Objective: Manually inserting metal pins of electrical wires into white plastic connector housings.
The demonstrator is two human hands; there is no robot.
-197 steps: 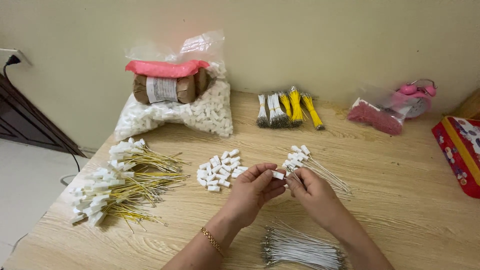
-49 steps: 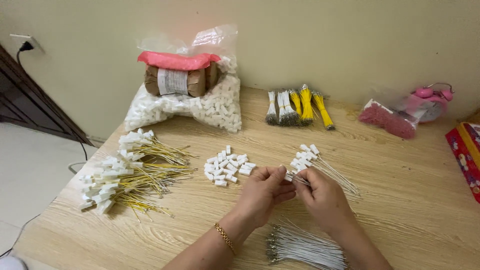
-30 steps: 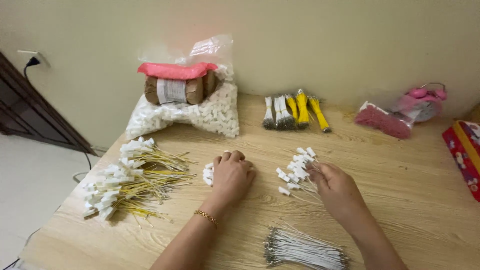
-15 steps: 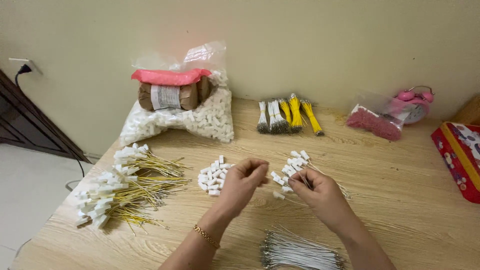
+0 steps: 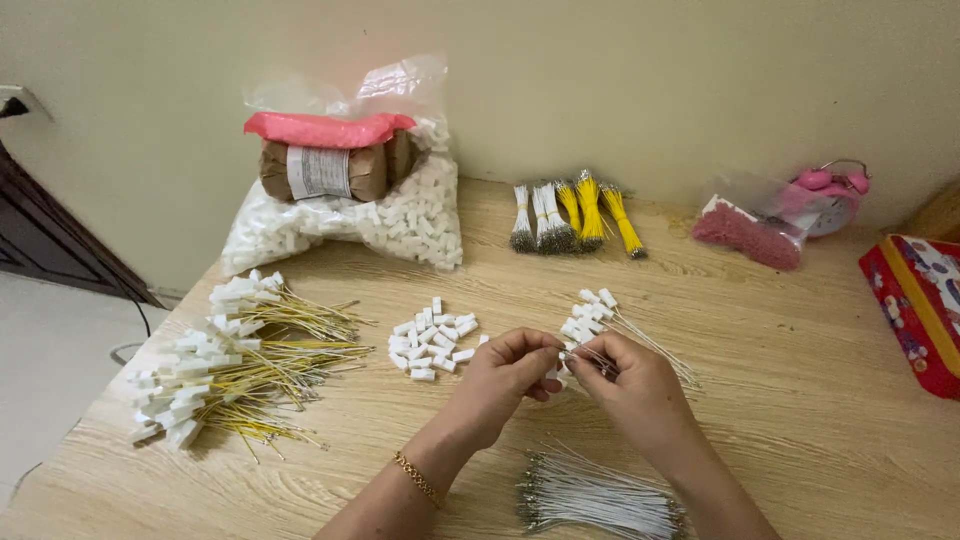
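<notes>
Left hand (image 5: pixel 503 375) and right hand (image 5: pixel 628 378) meet above the light wooden table (image 5: pixel 800 400), fingertips pinched narrow on a small white plastic connector (image 5: pixel 562 362) with thin white wire, beside a loose pile of white connectors (image 5: pixel 432 340).

Single head-worn view, looking down and forward across a wooden table (image 5: pixel 800 400) toward a pale wall (image 5: pixel 600 80). Fairly close: both hands near lower centre, forearms cut by the bottom edge. Far-left floor and right table end only partly framed, probably clipped. No second view for overlap.
</notes>
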